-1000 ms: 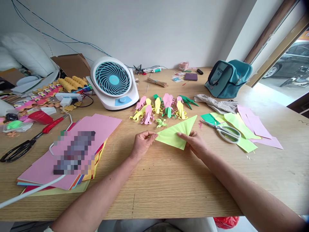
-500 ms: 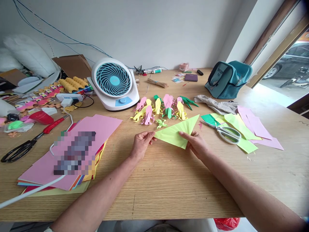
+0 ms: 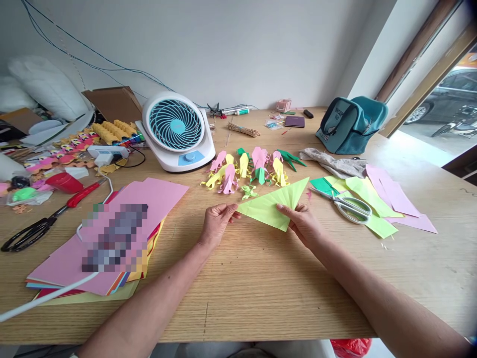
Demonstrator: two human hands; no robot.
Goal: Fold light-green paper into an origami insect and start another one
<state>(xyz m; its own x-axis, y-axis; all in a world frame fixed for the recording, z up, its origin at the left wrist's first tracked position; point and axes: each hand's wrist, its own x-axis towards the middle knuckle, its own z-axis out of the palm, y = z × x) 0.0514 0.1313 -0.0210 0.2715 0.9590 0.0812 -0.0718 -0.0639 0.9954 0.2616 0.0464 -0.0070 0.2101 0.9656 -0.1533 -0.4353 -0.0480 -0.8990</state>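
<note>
A sheet of yellow-green paper [image 3: 271,205], folded to a triangle and marked with creases, is held up over the table between both hands. My left hand [image 3: 219,221] pinches its left tip between thumb and fingers. With the thumb on top and the fingers underneath, my right hand [image 3: 303,220] grips the lower right part. Just beyond the paper lies a small green paper figure [image 3: 249,192], and behind that a cluster of folded pink, yellow and green paper figures [image 3: 260,158].
White-handled scissors [image 3: 352,209] lie on the right beside paper offcuts [image 3: 383,226]. At left, a stack of coloured paper [image 3: 164,191] bears a blurred-out object. Red-and-black scissors [image 3: 55,215] rest beyond it. A fan [image 3: 177,129] and a teal bag [image 3: 350,127] stand farther back.
Almost nothing differs. Both hands keep their hold on the folded paper, and the whole view has shifted very slightly.
</note>
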